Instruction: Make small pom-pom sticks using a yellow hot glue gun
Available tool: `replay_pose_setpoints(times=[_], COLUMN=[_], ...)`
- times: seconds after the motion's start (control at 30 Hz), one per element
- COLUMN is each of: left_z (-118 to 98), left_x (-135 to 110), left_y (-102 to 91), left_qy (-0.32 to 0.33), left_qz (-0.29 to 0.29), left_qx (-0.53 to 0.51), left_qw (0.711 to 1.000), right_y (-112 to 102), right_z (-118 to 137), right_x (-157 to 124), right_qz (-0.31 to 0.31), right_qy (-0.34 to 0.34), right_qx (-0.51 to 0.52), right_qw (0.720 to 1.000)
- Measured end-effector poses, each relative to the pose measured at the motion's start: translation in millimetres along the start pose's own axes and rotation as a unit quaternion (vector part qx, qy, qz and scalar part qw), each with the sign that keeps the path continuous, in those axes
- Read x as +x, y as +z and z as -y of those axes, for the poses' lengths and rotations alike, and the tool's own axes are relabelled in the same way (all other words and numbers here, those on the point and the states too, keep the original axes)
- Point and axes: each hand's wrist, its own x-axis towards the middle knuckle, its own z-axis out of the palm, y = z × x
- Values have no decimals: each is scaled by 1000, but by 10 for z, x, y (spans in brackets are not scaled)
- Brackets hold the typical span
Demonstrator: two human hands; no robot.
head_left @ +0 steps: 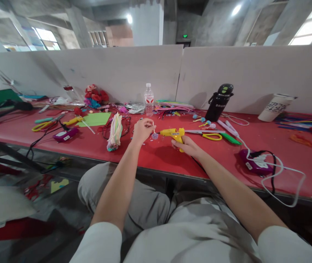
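Head view shows the left hand (144,130) pinching the stem (153,128) of a ball (155,136); at the ball's three o'clock, the right hand (188,147) grips a glue gun (174,134), nozzle (158,133) just beside it.

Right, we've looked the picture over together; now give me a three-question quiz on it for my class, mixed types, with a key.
1. Multiple choice: what does the right hand hold?
A) a white cup
B) a yellow glue gun
C) a pair of scissors

2. True or false: in the picture, the black flask stands to the right of the white-capped clear bottle.

3. Fill the gap: the small craft piece at the fingertips of the left hand is ____ in colour.

Key: 1. B; 2. True; 3. purple
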Motion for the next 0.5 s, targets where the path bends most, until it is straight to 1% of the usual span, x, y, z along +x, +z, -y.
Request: replay_pose_setpoints(times=[0.17, 0.3, 0.5], left_z=[-14, -31, -31], left_x=[-3, -11, -15], left_y=[-4, -12, -15], left_qy=[-8, -9, -12], left_qz=[3, 3, 0], left_qx=[-19, -16, -10], left_qw=[1000, 1000, 1000], right_y=[9, 23, 23], right_z=[29, 91, 97], right_x=[-14, -28, -37], right_qz=[-13, -2, -13], right_qy=[26, 20, 33], right_qx=[-19, -32, -41], right_qw=[999, 999, 999])
